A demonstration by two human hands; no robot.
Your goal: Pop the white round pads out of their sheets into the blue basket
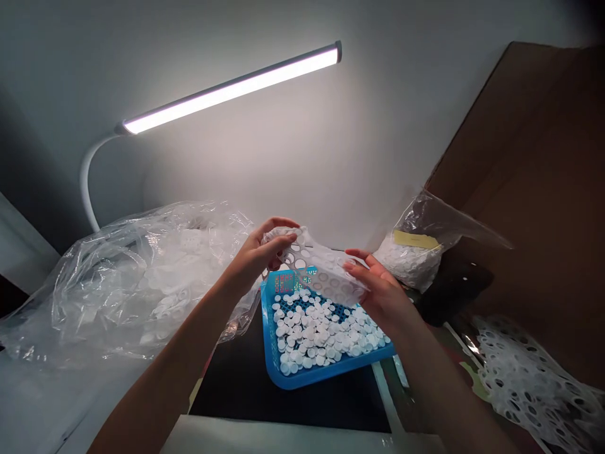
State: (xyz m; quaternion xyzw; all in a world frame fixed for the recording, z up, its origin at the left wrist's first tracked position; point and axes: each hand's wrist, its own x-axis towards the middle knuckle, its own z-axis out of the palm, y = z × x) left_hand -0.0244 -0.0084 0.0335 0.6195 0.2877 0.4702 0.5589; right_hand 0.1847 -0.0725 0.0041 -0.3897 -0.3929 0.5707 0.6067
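Observation:
Between my two hands stretches a thin white sheet point(326, 268) with rows of round holes and discs in it. My left hand point(271, 249) pinches its left end between thumb and fingers. At the other end my right hand point(378, 284) grips the sheet, thumb and fingertips on its edge. Below lies a blue plastic basket point(302, 380) with lattice walls. Many small white discs point(321, 331) are spread over its floor. The sheet hangs above the basket's far side and hides part of its back rim.
A large clear plastic bag point(118, 277) of white pieces fills the left. A desk lamp point(231, 88) shines overhead. To the right are a bag with a yellow label point(416, 239), a dark object point(454, 287), punched white sheets point(529, 384) and a cardboard panel point(529, 189).

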